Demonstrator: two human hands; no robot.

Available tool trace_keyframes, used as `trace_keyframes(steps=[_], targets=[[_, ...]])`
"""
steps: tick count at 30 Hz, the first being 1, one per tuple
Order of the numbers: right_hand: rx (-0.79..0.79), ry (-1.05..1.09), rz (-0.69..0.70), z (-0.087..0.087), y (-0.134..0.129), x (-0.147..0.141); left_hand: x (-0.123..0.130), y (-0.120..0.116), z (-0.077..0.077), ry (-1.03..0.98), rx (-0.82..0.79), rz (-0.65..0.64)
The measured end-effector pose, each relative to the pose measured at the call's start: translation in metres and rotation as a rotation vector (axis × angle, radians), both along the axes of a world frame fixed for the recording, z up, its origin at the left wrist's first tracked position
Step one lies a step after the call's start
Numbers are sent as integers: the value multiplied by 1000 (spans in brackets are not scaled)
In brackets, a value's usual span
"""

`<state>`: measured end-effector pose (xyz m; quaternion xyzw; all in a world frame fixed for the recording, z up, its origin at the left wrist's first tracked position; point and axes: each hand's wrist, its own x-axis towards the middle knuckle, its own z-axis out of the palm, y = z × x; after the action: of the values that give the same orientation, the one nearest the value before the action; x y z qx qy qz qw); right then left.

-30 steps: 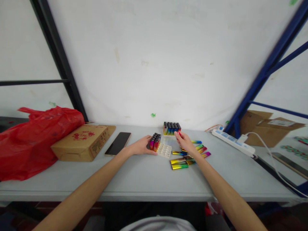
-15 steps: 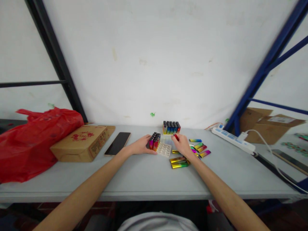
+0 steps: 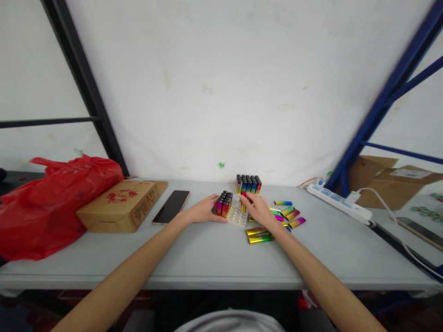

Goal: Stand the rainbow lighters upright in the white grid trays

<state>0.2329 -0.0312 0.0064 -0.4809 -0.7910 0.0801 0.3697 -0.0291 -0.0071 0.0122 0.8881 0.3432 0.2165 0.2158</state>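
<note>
A pale tray point(image 3: 238, 218) with round sockets lies on the grey table, its left part filled with upright, dark-topped colourful lighters point(image 3: 224, 205). My left hand point(image 3: 204, 210) wraps round the left side of that group, thumb along the front. Between the fingers of my right hand point(image 3: 255, 206) is a red and yellow lighter point(image 3: 243, 203), upright over the tray's right part. Whether its lower end touches the tray cannot be made out. Several loose shiny lighters point(image 3: 259, 235) lie beside and below my right hand. Behind the tray stands a full block of upright lighters point(image 3: 248, 184).
A dark phone point(image 3: 171, 206), a brown carton point(image 3: 119, 205) and a red plastic bag point(image 3: 58, 203) are on the left. On the right lie a white power strip point(image 3: 339, 201) with a cable and an open cardboard box point(image 3: 387, 186). A white wall rises behind.
My right hand has moved left over the tray, and the lighter in it now stands upright. My left hand keeps its place at the lighters. The whole view has shifted slightly.
</note>
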Motion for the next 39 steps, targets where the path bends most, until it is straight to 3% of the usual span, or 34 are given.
trace_keyframes(steps=[10,15,19,24,28,31,34,39], targets=[[47,-197,89,-17,15,-11,1,-2,1,5,-12,22],[22,-213,156,-10,13,-6,0,1,-1,11,-4,-4],[56,-199,73,3,12,34,0,4,-2,14,-40,0],[-76,-358,-148,15,15,111,1,2,1,44,-39,34],[-216,-447,-138,18,16,139,1,0,2,51,-31,29],[-279,-487,-88,16,17,136,1,1,1,51,-34,26],[-234,-450,-108,13,17,126,0,2,0,47,-39,19],[-128,-117,-149,13,14,109,1,1,0,43,-52,29]])
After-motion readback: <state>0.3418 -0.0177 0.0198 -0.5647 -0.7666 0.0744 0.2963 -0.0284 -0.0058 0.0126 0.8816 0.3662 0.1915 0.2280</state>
